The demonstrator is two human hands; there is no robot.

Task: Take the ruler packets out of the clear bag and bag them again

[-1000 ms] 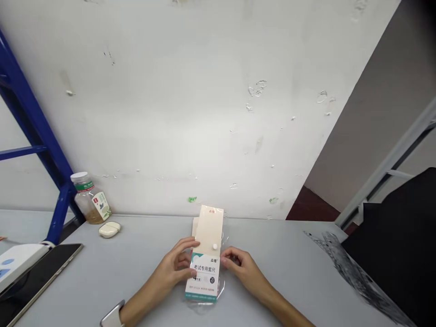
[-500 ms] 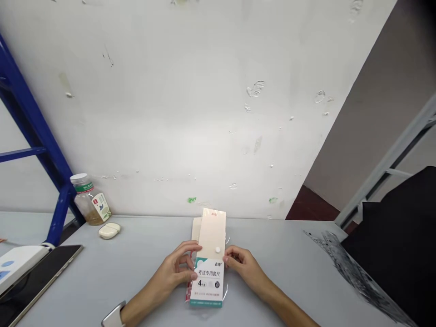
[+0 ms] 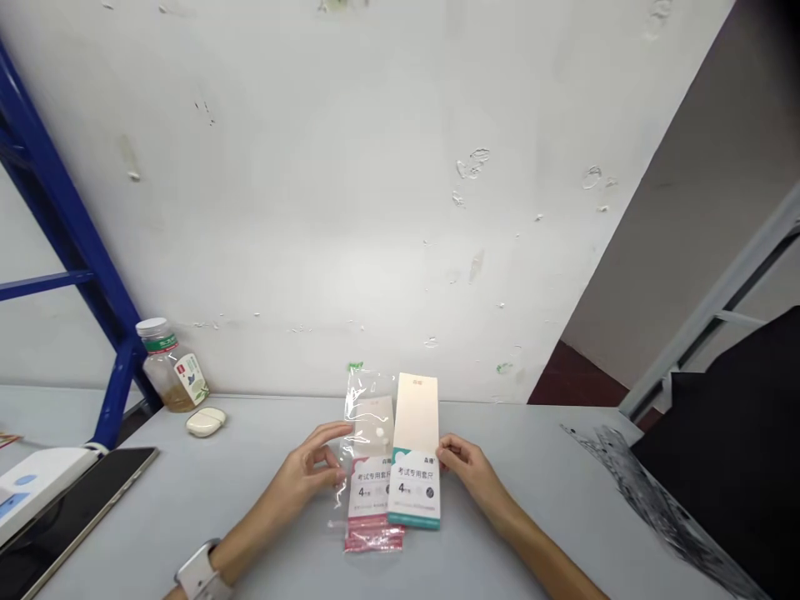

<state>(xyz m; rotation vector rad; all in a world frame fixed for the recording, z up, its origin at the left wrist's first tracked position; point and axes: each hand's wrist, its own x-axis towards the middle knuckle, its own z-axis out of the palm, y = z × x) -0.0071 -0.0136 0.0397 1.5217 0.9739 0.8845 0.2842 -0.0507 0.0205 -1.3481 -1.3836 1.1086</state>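
Note:
Two flat ruler-set packs with Chinese print stand side by side in front of me. My right hand (image 3: 462, 460) pinches the right edge of the teal-and-white ruler set pack (image 3: 416, 487), whose upper part is plain cream. My left hand (image 3: 318, 460) has its fingers closed at the left edge of the pink ruler set pack (image 3: 370, 483), which lies inside a clear plastic bag (image 3: 350, 396). The teal pack overlaps the right side of the pink one. It appears to be outside that bag.
A grey table (image 3: 262, 550) meets a white wall (image 3: 337, 208). To the left are a lidded jar (image 3: 178, 375), a small cream case (image 3: 206, 422), a dark phone or tablet (image 3: 75, 517) and a blue frame (image 3: 68, 208). A black object (image 3: 737, 450) and crumpled clear plastic (image 3: 662, 492) occupy the right.
The teal pack has moved right and slightly up with my right hand, off the pink pack. The pink pack and its clear bag now show beside it.

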